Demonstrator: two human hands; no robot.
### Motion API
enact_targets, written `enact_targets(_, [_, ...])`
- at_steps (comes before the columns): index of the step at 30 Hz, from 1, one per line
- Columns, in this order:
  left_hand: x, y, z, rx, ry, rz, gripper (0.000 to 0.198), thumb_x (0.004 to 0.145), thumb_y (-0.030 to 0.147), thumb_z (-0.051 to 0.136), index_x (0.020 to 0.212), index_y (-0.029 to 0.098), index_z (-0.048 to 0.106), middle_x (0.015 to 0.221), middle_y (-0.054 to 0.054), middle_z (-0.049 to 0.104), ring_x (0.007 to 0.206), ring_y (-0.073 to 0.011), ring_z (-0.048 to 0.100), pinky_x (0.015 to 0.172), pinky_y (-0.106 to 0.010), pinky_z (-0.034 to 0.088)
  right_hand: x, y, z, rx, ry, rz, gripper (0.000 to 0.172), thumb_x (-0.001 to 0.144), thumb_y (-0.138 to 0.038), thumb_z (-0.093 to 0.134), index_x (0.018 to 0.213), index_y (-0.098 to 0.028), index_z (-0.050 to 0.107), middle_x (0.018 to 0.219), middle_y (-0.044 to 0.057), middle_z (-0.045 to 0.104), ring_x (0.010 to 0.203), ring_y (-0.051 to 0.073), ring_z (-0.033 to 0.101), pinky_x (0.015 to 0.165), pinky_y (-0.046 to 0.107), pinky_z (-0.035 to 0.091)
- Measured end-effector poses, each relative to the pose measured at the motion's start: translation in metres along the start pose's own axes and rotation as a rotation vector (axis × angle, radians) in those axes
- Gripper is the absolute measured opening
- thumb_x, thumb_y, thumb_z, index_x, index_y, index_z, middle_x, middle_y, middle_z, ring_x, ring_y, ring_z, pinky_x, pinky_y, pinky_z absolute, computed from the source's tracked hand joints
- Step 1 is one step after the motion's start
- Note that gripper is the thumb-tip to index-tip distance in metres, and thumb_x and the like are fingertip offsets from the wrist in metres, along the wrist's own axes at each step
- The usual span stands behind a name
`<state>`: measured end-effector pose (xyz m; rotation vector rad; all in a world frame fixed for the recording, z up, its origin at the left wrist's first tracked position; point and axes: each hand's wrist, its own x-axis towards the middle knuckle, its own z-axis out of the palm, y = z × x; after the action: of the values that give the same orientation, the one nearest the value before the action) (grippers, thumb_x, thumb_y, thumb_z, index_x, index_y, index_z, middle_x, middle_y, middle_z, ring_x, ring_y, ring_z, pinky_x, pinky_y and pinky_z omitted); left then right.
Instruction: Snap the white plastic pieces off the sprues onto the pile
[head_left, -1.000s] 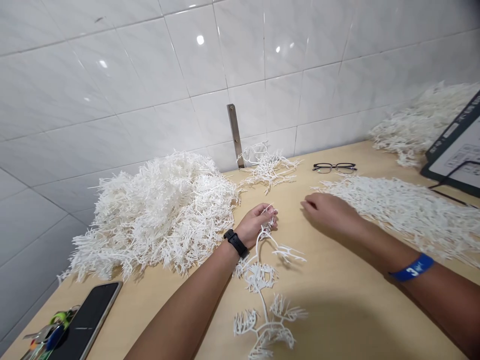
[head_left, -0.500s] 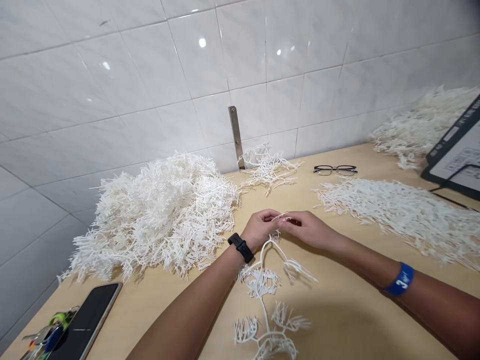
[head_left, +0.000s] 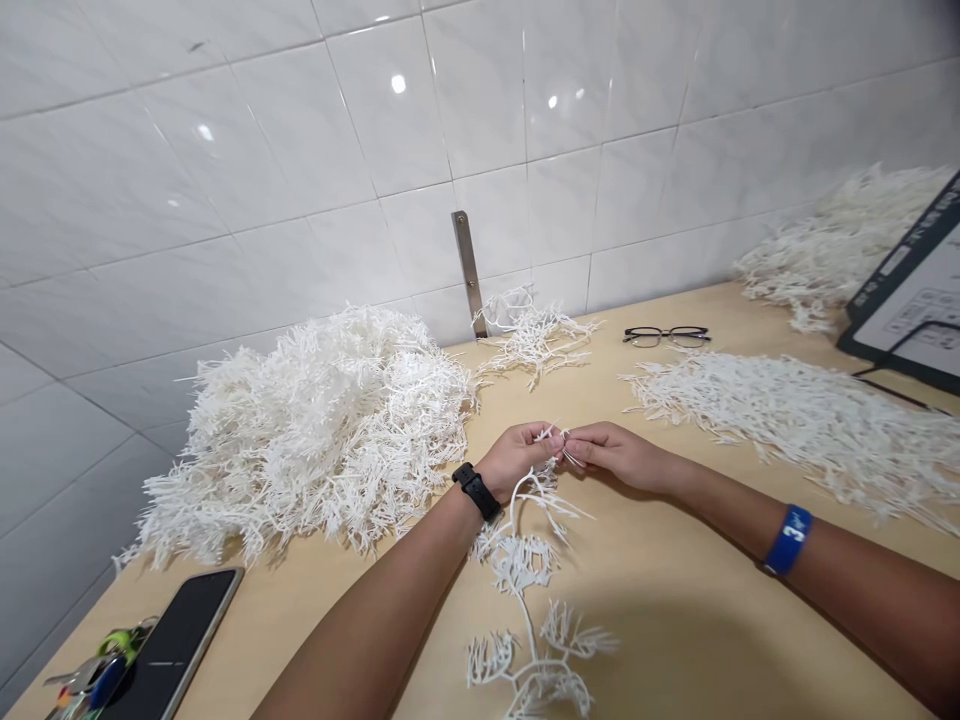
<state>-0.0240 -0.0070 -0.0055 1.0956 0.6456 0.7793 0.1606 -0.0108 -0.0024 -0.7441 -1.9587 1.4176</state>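
1. We face a white tiled wall (head_left: 225, 200), and a pale wooden table (head_left: 675, 620) runs along its foot.
2. On the left of the table, against the wall, is a tall heap of white plastic sprigs (head_left: 322, 420).
3. A flatter spread of the same sprigs (head_left: 810, 420) lies to the right, and another heap (head_left: 832, 240) sits further back in the right corner.
4. A dark-framed board (head_left: 911, 290) leans in at the right edge, just beside those two piles.
5. The white plastic branch (head_left: 525, 570) runs from the near table edge up the middle. Its tufted lower part lies on the wood and its top end is lifted between the two hands.
6. Our left hand (head_left: 517, 458) is curled closed, with the fingertips pinching the top of the branch.
7. Our right hand (head_left: 619, 455) meets it from the right, its thumb and fingers pinched on a sprig at that same tip.
8. A small loose cluster of sprigs (head_left: 536, 335) lies by the wall, under a metal strip (head_left: 469, 272).
9. A phone (head_left: 176, 640) lies face up at the near left, touching a bunch of keys (head_left: 94, 670).
10. Folded glasses (head_left: 666, 337) rest behind the flat spread.
11. There is a black watch (head_left: 474, 488) on our left wrist and a blue wristband (head_left: 786, 538) on our right.
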Motion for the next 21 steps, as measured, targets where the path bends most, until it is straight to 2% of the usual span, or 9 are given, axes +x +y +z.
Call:
enact_targets(14, [-0.001,0.002,-0.001,-0.129,-0.099,-0.031,0.043,0.061,0.041,0.083,0.071,0.012,0.054,0.062,0.001,0.052,0.055,-0.0071,0.049,0.053,-0.022,0.036,-0.003,0.009,-0.001,0.305,-0.051,0.009,0.041,0.09,-0.049,0.054,0.066,-0.016,0.051,0.064,0.0,0.047,0.06,0.013,0.044,0.06,0.029,0.035])
enact_targets(16, [-0.002,0.005,-0.001,-0.193,-0.09,-0.012,0.042,0.061,0.038,0.084,0.07,0.013,0.052,0.061,0.002,0.049,0.056,-0.0074,0.049,0.057,-0.023,0.04,-0.003,0.005,-0.003,0.34,0.006,-0.001,0.041,0.089,-0.05,0.054,0.065,-0.018,0.048,0.065,0.001,0.047,0.061,0.014,0.043,0.06,0.03,0.036])
enact_targets(18, [-0.003,0.007,-0.002,-0.288,-0.052,0.042,0.041,0.06,0.032,0.085,0.071,0.014,0.05,0.061,0.004,0.047,0.058,-0.007,0.05,0.067,-0.026,0.046,-0.003,0.0,-0.006,0.346,0.12,-0.028,0.041,0.088,-0.051,0.054,0.064,-0.019,0.045,0.067,0.001,0.047,0.061,0.015,0.043,0.06,0.031,0.037])
enact_targets(21, [-0.001,0.007,-0.002,-0.342,0.015,0.094,0.039,0.062,0.027,0.084,0.072,0.015,0.049,0.063,0.005,0.047,0.061,-0.0061,0.051,0.081,-0.029,0.048,-0.002,-0.006,-0.013,0.205,0.307,-0.044,0.043,0.088,-0.055,0.05,0.063,-0.021,0.04,0.066,0.001,0.045,0.059,0.015,0.04,0.058,0.031,0.036])
